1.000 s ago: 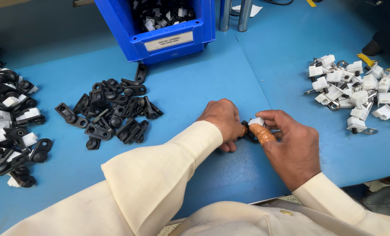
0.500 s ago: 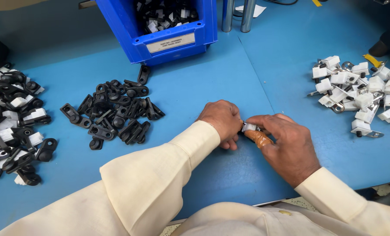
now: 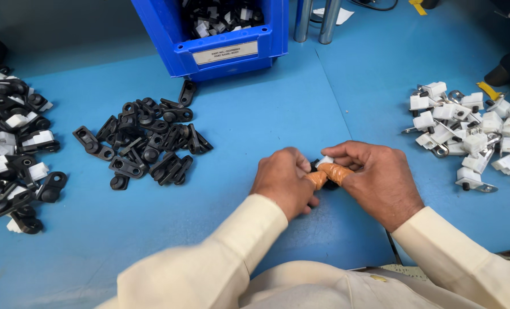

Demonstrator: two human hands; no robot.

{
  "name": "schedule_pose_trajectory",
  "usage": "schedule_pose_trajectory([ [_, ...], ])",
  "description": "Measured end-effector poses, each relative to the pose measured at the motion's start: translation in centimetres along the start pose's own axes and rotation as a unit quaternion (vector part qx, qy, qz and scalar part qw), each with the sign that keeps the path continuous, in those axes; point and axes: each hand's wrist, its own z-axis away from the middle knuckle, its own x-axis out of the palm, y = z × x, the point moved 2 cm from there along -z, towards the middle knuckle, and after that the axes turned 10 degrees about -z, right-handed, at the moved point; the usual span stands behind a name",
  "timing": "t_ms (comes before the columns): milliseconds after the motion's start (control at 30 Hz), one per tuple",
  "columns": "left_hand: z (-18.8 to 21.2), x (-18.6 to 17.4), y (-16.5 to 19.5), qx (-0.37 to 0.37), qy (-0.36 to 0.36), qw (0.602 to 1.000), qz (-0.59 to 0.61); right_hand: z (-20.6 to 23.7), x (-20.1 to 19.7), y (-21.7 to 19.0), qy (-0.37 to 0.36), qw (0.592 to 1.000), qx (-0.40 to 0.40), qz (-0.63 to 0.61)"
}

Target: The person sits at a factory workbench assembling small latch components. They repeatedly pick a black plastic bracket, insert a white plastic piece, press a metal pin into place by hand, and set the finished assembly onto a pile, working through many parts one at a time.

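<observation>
My left hand [image 3: 284,178] and my right hand [image 3: 375,178] meet at the middle of the blue table [image 3: 278,114]. Together they pinch a small black and white part [image 3: 322,162], mostly hidden by my fingers. Orange finger covers sit on both thumbs. A pile of loose black plastic pieces [image 3: 146,140] lies to the left of my hands. To the right lies a pile of white pieces with metal clips [image 3: 472,134].
A blue bin [image 3: 220,54] holding several black and white parts stands at the back centre. Joined black and white parts [image 3: 14,143] are heaped at the far left edge. Two metal posts [image 3: 318,20] rise behind the bin.
My hands stay pressed together on the small part, and both thumbs now cover it. The view has shifted slightly.
</observation>
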Motion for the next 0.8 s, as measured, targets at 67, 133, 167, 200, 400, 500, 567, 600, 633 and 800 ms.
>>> schedule_pose_trajectory([
  [67, -1.0, -1.0, -0.5, -0.022, 0.001, 0.999, 0.049, -2.2, 0.7, -0.5, -0.004, 1.0, -0.003, -0.012],
  [133, -2.8, -2.1, -1.1, -0.02, -0.009, 0.996, 0.084, -4.3, 1.9, -0.6, -0.001, 0.999, 0.019, -0.026],
  [167, -4.0, -2.8, -1.6, -0.02, -0.014, 0.995, 0.101, -5.4, 2.7, -0.6, -0.002, 1.0, 0.014, -0.025],
  [200, -5.4, -3.7, -2.1, -0.022, -0.02, 0.995, 0.097, -6.7, 3.6, -0.5, -0.003, 1.0, 0.009, -0.025],
  [400, -14.4, -6.4, -0.9, -0.01, -0.034, 0.998, 0.048, -15.1, 4.4, 1.2, -0.02, 0.998, 0.038, -0.042],
  [500, -18.7, -5.2, 3.3, -0.021, -0.027, 0.998, 0.046, -19.8, 1.2, 3.1, -0.023, 0.996, 0.061, -0.056],
  [567, -21.4, -4.0, 6.1, -0.033, -0.015, 0.999, 0.033, -22.7, -0.9, 4.7, -0.023, 0.994, 0.083, -0.072],
  [600, -22.8, -3.3, 7.3, -0.035, -0.017, 0.999, 0.022, -24.1, -1.9, 5.6, -0.024, 0.992, 0.095, -0.083],
  [633, -24.0, -2.7, 8.3, -0.036, -0.02, 0.999, 0.011, -25.3, -2.7, 6.6, -0.025, 0.99, 0.106, -0.093],
  [800, -27.3, 2.1, 10.7, -0.053, -0.001, 0.999, -0.002, -27.5, -5.8, 11.7, -0.023, 0.998, 0.064, -0.01],
])
